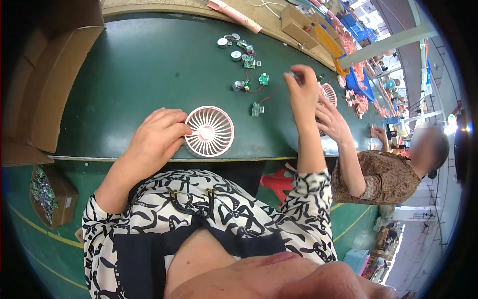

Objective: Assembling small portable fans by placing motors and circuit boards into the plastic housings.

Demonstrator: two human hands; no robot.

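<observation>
My left hand grips the left rim of a round pink fan grille, which rests at the near edge of the green table. The grille has white-looking spokes and a solid hub. Farther right, my right hand is raised over the table with its fingers curled together. Something small and greyish shows between those fingertips, too hidden to name. Left of this hand lie small green circuit boards with red wires, several of them joined to round silver motors.
A co-worker's hand is close to my right forearm, beside another pink grille. A cardboard box stands at the left. A rolled pink sheet lies at the back. A red stool is under the table edge.
</observation>
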